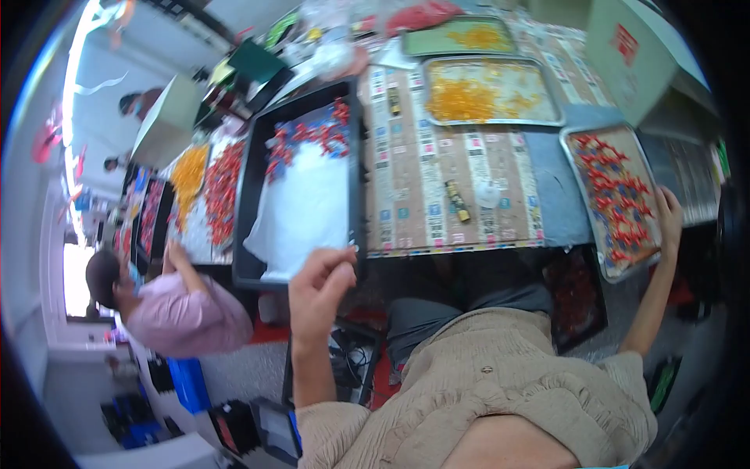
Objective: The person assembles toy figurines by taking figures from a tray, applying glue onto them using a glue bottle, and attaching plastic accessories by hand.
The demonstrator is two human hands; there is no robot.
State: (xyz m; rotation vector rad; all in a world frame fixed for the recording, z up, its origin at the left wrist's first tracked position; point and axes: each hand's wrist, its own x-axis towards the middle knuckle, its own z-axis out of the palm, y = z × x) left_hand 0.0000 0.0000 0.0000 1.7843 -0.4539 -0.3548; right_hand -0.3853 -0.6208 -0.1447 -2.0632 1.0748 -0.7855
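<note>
At right, a silvery tray bears red-and-blue pieces.

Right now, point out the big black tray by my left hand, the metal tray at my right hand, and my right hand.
Black tray (357, 172), head view: its right wall.
Metal tray (627, 272), head view: its near rim.
Right hand (670, 220), head view: middle of the hand.

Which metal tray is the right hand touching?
The rightmost tray, with red and blue pieces: the right hand touches its outer edge. Two trays of yellow pieces lie untouched.
</note>
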